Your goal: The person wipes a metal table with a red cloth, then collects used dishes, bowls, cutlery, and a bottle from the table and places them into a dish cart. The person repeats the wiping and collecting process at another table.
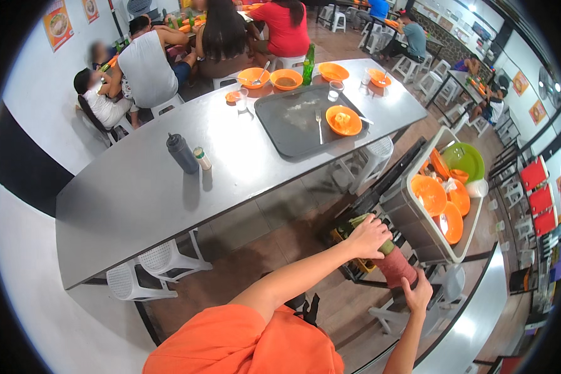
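Note:
Both hands grip a folded dark red and green cloth (397,267) low over a black cart frame. My left hand (370,237) lies over its green end, fingers bent around it. At the red end, my right hand (417,291) pinches the edge with the thumb on top. Just beyond the hands is a grey bus tub (404,219) holding several orange bowls (429,195), and a green plate (465,161). On the steel table (135,205) lies a dark tray (285,128) with an orange bowl (343,120), a fork (319,126) and a clear cup (335,91).
More orange bowls (286,80), a green bottle (309,64), a dark squeeze bottle (183,153) and a shaker (202,158) stand on the table. White stools (173,257) sit beneath it. Seated people (147,65) are beyond. Another steel table (472,318) edges the right side.

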A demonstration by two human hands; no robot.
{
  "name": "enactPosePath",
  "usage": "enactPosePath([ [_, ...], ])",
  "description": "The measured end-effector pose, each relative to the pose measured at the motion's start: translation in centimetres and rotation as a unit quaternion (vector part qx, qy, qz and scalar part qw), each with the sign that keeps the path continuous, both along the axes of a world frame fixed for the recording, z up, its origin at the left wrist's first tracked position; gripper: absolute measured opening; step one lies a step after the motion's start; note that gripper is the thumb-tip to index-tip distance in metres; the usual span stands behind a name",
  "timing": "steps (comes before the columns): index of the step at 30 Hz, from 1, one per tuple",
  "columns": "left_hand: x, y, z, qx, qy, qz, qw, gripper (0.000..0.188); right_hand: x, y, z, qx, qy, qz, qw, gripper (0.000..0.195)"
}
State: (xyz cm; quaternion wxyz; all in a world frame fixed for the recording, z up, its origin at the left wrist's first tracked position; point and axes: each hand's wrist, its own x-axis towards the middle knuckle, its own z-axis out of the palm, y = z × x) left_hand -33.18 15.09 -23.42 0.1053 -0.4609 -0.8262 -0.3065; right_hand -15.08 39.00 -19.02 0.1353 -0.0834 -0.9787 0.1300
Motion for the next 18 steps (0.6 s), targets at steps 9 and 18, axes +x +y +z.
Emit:
enactPosePath([
  [9,-18.3,-16.2,2.3,0.333,-0.268,0.286,0.858,0.038,-4.9,3.8,1.7,-0.077,-0.156,-0.043,0.984,0.048],
  [18,-40.6,-24.3,3.2,0.263,-0.256,0.402,0.839,0.052,-20.1,-2.9,13.4,-0.073,-0.316,-0.103,0.940,0.044],
])
